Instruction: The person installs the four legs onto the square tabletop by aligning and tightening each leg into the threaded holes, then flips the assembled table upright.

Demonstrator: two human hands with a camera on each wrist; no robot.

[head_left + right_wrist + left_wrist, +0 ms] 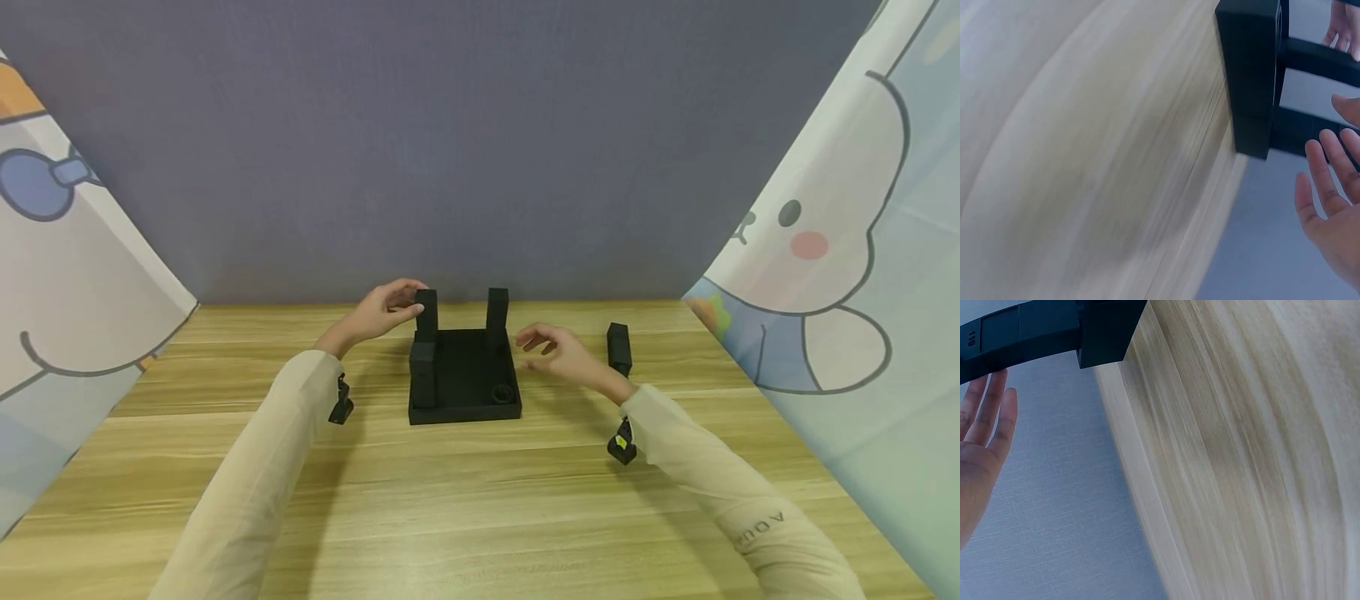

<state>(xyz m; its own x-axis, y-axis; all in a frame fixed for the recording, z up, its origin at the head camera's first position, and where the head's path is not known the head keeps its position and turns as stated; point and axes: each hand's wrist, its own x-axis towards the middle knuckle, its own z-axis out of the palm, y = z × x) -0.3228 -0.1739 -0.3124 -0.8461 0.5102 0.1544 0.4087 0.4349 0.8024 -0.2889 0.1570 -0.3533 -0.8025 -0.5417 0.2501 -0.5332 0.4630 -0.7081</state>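
Observation:
A square black base (pixel 465 411) lies on the table with three black posts upright on it. They are a back-left post (pixel 426 314), a back-right post (pixel 497 317) and a front-left post (pixel 423 375). At the front-right corner is a round ring-shaped socket (pixel 502 393). My left hand (pixel 381 310) is at the back-left post, thumb at its near edge and fingers at its far side; the left wrist view shows fairly straight fingers (pixel 1004 422) by a post marked 119 (pixel 997 339). Right of the base, my right hand (pixel 562 354) hovers with spread, loosely bent fingers, holding nothing.
Another black block (pixel 618 346) lies on the wooden table (pixel 450 517), right of my right hand. A grey panel (pixel 450 167) rises behind the table, and printed cartoon cloths (pixel 810 275) flank it on both sides.

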